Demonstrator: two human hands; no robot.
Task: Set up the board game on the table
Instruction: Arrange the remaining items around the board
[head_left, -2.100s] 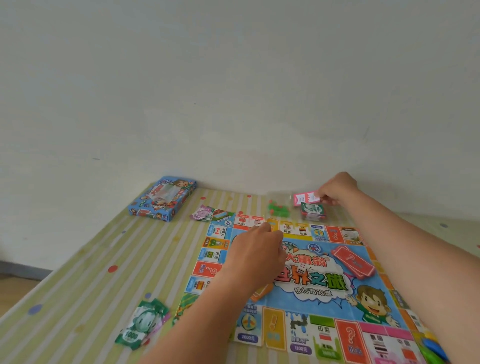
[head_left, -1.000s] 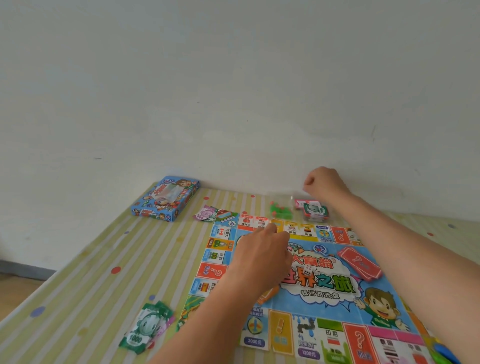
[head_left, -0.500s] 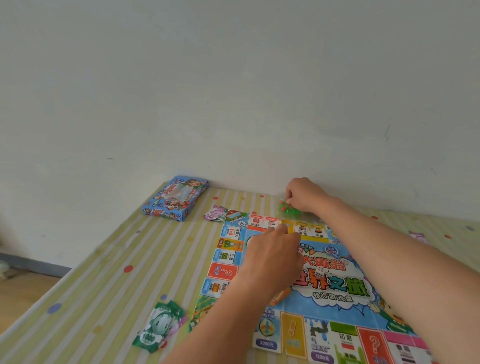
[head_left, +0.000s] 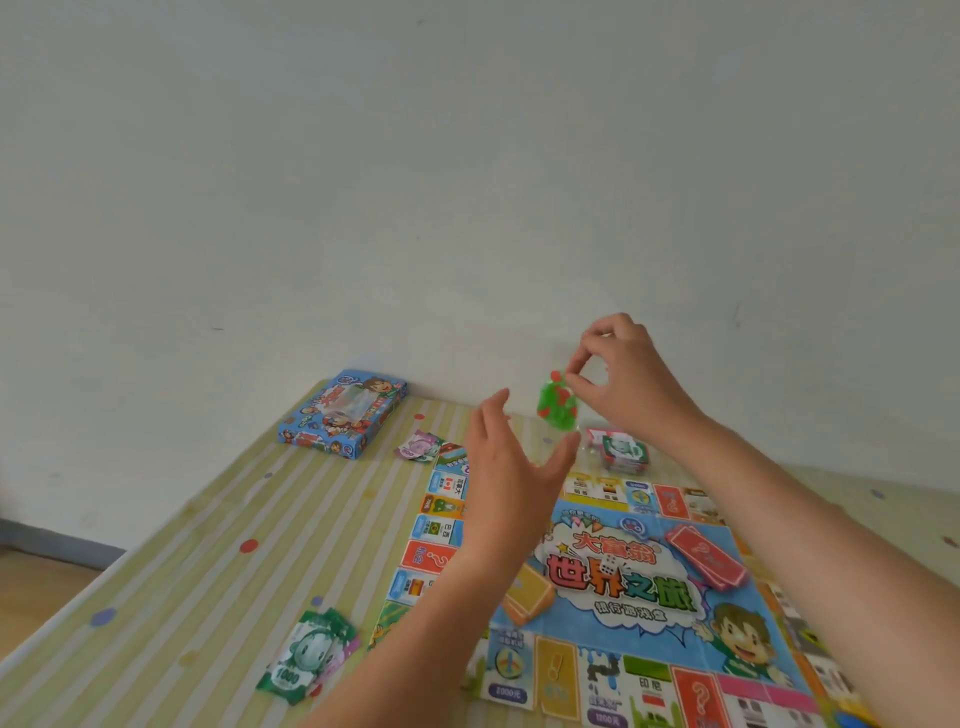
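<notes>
since it left the board (head_left: 587, 525), the left hand (head_left: 511, 478) hangs open — right hand (head_left: 628, 384) pinches the raised bag (head_left: 557, 402).

Plain off-white painted wall (head_left: 363, 182) fills the upper frame, with a few small dark marks and soft, even light. Rectangular table (head_left: 208, 545) in a pale yellow-green striped cover with red, blue and orange dots; far edge meets the wall. Beyond its left edge: light brown wooden floor (head_left: 26, 597) and a grey skirting board (head_left: 52, 543).
</notes>
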